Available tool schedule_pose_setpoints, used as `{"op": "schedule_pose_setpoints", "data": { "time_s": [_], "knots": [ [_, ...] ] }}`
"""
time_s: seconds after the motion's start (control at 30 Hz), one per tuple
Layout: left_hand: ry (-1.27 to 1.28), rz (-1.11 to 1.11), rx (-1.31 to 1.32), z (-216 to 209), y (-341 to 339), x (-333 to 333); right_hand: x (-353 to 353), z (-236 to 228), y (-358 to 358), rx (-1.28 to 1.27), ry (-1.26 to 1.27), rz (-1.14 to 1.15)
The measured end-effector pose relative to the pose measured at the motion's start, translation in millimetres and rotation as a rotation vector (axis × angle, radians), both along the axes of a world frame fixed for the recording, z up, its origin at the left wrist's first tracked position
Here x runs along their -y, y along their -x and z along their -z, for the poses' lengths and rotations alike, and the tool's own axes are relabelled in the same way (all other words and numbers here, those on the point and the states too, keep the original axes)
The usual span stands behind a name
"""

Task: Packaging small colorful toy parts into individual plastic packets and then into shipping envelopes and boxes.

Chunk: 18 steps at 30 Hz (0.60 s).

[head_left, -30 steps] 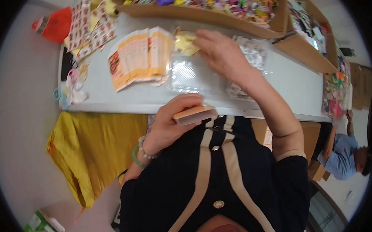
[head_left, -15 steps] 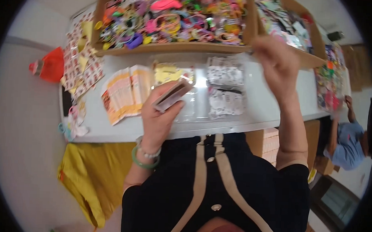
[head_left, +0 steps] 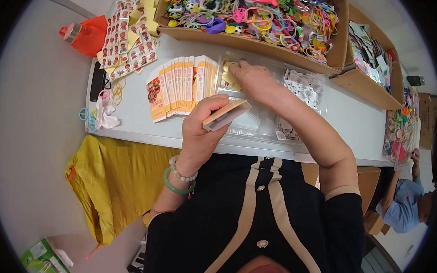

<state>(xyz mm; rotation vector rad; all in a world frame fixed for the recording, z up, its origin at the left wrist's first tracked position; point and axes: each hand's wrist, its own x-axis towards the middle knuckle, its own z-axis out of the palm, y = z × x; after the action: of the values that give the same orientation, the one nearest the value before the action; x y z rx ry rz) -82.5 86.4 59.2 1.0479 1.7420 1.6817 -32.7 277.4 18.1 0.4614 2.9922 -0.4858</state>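
My left hand (head_left: 203,127) is shut on a thin stack of orange and white packets (head_left: 225,115), held just above the table's near edge. My right hand (head_left: 252,78) reaches forward and its fingers rest on a small yellow item (head_left: 228,75) lying on clear plastic bags (head_left: 254,122). A fanned row of orange and white printed packets (head_left: 179,86) lies to the left of both hands. To the right of my right hand lies a clear bag of small white pieces (head_left: 303,86).
A cardboard box of colourful plastic trinkets (head_left: 253,16) stands at the table's far side, a second box (head_left: 373,65) to its right. Sticker sheets (head_left: 130,40) and rubber bands (head_left: 114,90) lie at the left. A yellow cloth (head_left: 109,180) hangs below. Another person (head_left: 405,208) sits at the right.
My right hand came back from the box at the far right down to the yellow item. My left hand with its packet stack moved slightly right and lower.
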Motion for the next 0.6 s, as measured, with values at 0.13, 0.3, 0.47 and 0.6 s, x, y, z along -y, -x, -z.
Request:
{"op": "schedule_pose_setpoints", "data": {
  "time_s": [0.13, 0.3, 0.47, 0.6],
  "knots": [
    [0.044, -0.037, 0.128, 7, 6, 12, -7, 1, 0, 0.141, 0.042, -0.026],
    [-0.021, -0.086, 0.464, 9, 11, 15, -12, -5, -16, 0.048, 0.040, 0.087],
    [0.000, -0.101, 0.513, 6, 6, 14, -4, 11, -9, -0.117, -0.071, 0.125],
    [0.022, -0.065, 0.499, 4, 3, 13, -16, 14, -8, -0.049, 0.010, 0.087]
  ]
}}
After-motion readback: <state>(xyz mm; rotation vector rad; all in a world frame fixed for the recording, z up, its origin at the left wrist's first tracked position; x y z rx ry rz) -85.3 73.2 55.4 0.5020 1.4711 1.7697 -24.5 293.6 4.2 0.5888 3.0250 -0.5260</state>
